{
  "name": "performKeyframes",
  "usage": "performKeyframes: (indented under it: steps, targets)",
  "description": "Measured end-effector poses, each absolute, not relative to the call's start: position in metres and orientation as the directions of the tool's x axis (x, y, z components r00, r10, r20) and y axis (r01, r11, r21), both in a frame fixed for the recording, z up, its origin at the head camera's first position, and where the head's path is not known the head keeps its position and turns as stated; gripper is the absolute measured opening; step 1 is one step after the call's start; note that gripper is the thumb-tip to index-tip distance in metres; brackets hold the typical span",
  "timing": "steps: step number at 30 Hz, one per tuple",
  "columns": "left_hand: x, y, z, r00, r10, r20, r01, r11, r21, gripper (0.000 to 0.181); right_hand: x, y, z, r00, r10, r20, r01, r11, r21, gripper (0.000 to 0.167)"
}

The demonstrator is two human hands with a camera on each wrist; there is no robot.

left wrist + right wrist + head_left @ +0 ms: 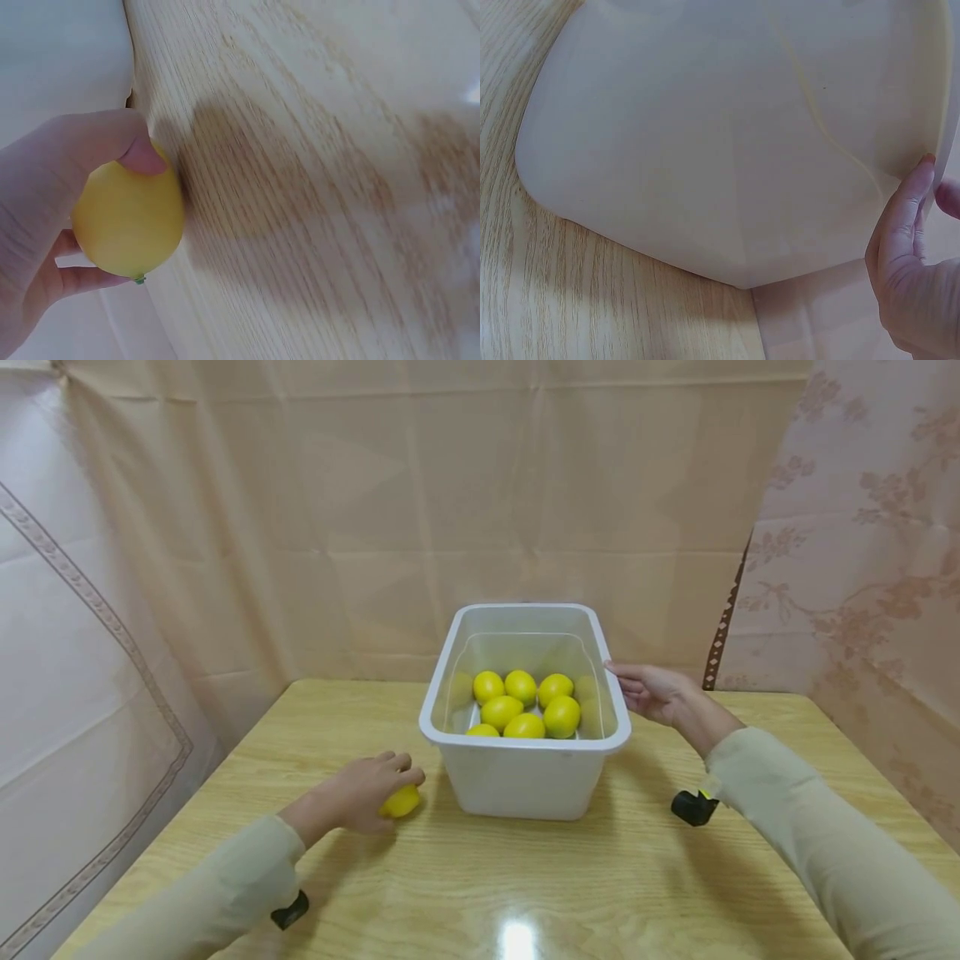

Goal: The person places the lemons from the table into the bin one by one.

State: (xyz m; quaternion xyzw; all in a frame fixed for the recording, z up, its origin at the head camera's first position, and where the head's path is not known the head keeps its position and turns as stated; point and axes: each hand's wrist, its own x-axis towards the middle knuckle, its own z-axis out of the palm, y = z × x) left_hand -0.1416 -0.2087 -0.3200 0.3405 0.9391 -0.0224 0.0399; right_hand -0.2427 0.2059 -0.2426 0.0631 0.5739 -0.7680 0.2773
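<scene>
My left hand (372, 791) grips a yellow lemon (131, 217) close to the tabletop, left of a white plastic bin (525, 781). In the left wrist view the thumb lies over the lemon and the fingers curl behind it; its small green tip shows. Several lemons (501, 713) lie on the bottom of the bin, the nearest partly hidden by the front rim. On the bin's right side my right hand (654, 692) holds the rim, with the thumb at its edge and fairly straight fingers (907, 206) below it, against the outer wall.
The bin stands on a light wooden table (480, 877), towards its far side. A beige curtain (360, 527) hangs behind the table, with patterned cloth (862, 577) at the right. Black wrist devices (693, 808) show under both sleeves.
</scene>
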Motion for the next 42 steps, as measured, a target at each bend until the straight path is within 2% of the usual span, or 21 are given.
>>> performKeyframes:
  steps: [21,42]
  targets:
    - [-0.134,-0.209,-0.308,-0.663,0.749,-0.003,0.743,0.658,-0.124,0.058,-0.242,0.205,-0.243,-0.839,-0.356,-0.412,0.498,-0.196,-0.845,0.021]
    - [-0.129,-0.208,-0.295,-0.678,0.734,0.015,0.728,0.675,-0.116,0.056,-0.244,0.205,-0.240,-0.831,-0.333,-0.445,0.521,-0.190,-0.832,0.014]
